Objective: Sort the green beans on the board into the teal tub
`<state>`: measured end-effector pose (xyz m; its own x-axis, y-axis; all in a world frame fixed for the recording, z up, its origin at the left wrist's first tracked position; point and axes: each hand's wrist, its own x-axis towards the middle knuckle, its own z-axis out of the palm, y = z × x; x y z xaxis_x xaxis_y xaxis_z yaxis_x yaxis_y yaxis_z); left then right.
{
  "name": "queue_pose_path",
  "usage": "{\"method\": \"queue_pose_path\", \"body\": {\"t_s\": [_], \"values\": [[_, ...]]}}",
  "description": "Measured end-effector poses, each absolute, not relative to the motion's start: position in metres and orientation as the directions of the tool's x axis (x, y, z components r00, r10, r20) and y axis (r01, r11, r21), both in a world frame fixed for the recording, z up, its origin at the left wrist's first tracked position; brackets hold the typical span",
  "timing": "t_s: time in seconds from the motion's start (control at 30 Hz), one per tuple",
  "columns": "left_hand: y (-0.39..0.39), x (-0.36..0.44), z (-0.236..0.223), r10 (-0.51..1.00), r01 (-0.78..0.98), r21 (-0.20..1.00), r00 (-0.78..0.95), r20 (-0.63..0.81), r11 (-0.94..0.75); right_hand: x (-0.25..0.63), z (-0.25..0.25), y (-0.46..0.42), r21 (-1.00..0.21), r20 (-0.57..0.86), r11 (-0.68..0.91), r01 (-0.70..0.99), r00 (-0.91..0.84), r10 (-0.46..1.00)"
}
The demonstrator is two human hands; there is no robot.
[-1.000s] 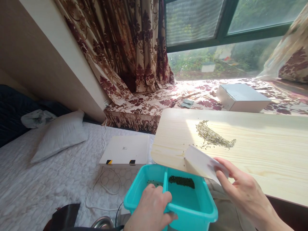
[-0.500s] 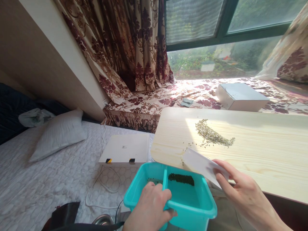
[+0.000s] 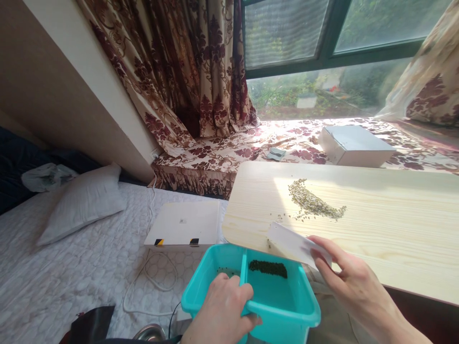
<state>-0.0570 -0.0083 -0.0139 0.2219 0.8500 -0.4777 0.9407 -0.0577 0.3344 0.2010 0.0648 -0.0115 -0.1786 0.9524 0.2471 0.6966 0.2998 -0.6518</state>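
Observation:
My left hand (image 3: 227, 306) grips the near rim of a turquoise two-compartment tub (image 3: 304, 306) at its divider, just below the table edge. Dark green beans (image 3: 268, 268) lie along the far side of the right compartment; a few small bits show in the left one, partly behind my hand. My right hand (image 3: 353, 277) pinches a white card (image 3: 292, 242), held tilted with its edge at the wooden tabletop (image 3: 401, 215). Beyond the card lies a curved heap of small greenish-brown beans (image 3: 311, 200), with several strays nearer the card.
A flat white box (image 3: 184, 222) rests on the quilted bed (image 3: 86, 253) left of the table. Behind the table, a white box (image 3: 356, 143) and a folded grey cloth (image 3: 276, 153) lie on the floral window seat. A metal bowl (image 3: 150, 331) peeks in at the bottom.
The card in my right hand has shifted slightly left along the table edge. My left hand keeps its grip on the tub. The whole view has moved a little.

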Motion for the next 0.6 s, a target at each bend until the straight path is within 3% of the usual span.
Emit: {"method": "queue_pose_path", "body": {"t_s": [0.4,0.6], "values": [[-0.009,-0.058,-0.018,0.857,0.934,0.353,0.224,-0.464,-0.052,0.208,-0.016,0.06,-0.647,0.191,0.294,0.703,-0.223,0.956],[-0.01,-0.058,-0.019,0.859,0.934,0.352,0.228,-0.458,-0.06,0.206,-0.006,0.055,-0.654,0.244,0.328,0.682,-0.221,0.944]]}}
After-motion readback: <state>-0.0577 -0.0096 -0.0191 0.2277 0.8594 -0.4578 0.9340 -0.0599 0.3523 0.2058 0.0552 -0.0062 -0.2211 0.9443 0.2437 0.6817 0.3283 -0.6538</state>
